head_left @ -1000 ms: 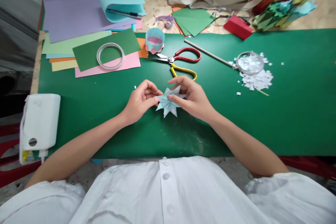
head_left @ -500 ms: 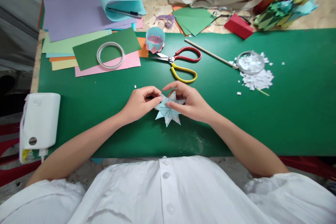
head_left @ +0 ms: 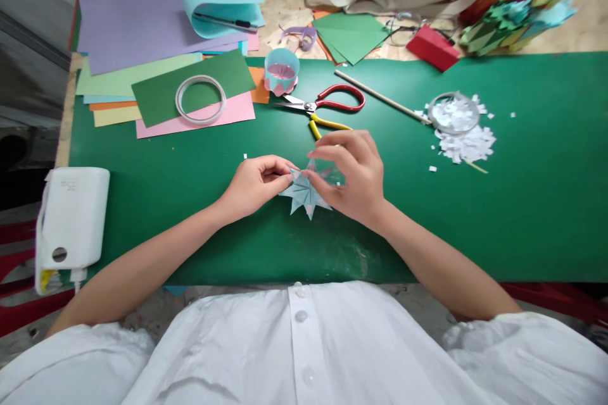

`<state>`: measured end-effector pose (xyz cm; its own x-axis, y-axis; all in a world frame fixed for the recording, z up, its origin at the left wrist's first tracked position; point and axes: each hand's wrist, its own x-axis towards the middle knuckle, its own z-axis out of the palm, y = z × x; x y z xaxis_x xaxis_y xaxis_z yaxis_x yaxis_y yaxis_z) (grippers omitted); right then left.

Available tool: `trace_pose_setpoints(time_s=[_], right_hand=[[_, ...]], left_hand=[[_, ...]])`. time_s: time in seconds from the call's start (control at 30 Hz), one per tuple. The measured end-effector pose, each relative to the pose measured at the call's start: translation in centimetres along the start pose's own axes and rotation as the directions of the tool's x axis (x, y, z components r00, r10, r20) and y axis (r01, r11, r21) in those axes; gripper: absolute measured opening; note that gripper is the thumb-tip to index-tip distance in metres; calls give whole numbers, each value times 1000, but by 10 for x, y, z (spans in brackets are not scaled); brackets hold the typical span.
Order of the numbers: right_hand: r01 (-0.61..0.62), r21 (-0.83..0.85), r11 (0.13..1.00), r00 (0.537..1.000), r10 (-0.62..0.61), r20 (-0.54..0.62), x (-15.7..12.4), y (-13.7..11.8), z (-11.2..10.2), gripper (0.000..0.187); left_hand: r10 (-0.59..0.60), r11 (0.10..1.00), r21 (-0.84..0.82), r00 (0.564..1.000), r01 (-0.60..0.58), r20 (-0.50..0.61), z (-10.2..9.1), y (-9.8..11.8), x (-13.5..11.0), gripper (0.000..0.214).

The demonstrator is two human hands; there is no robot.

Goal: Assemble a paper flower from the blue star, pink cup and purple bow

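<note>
My left hand (head_left: 254, 185) pinches one point of a light-blue folded paper star (head_left: 303, 196) that has pale pink patches near its tips. Over the star's upper right side is my right hand (head_left: 356, 180), its thumb and fingers curved and apart. The thumb tip is close to the paper; whether it touches cannot be made out. Just beyond my right fingers lie scissors (head_left: 310, 107) with one red and one yellow handle, partly covered by that hand. A blue and pink paper cup shape (head_left: 281, 79) stands behind the scissors.
A tape roll (head_left: 178, 101) lies on coloured paper sheets at the left. Farther right are a thin stick (head_left: 380, 95) and another ring (head_left: 429, 115) among white paper scraps (head_left: 468, 145). A white power bank (head_left: 73, 221) sits at the table's left edge.
My right hand has lifted off the star's middle and moved up and right, its fingers spreading. The star has turned slightly, while my left hand keeps its pinch.
</note>
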<state>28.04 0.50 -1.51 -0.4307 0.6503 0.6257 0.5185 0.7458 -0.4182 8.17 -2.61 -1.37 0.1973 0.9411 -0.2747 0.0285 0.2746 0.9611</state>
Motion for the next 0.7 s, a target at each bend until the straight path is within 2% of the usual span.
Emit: trace_pose_setpoints(time_s=[0.1, 0.23, 0.47, 0.7], right_hand=[[151, -178, 972, 986, -162, -49, -2, -4, 0, 10], [158, -234, 959, 986, -167, -19, -4, -9, 2, 6], [75, -29, 997, 997, -74, 33, -3, -6, 8, 5], [58, 71, 996, 995, -64, 81, 2, -7, 7, 10]], left_hand=[[20, 1000, -7, 1000, -20, -21, 1, 0, -1, 20], [54, 998, 38, 998, -53, -30, 2, -1, -1, 19], [118, 992, 52, 991, -115, -58, 2, -8, -1, 16], [145, 988, 69, 988, -142, -44, 3, -8, -1, 11]])
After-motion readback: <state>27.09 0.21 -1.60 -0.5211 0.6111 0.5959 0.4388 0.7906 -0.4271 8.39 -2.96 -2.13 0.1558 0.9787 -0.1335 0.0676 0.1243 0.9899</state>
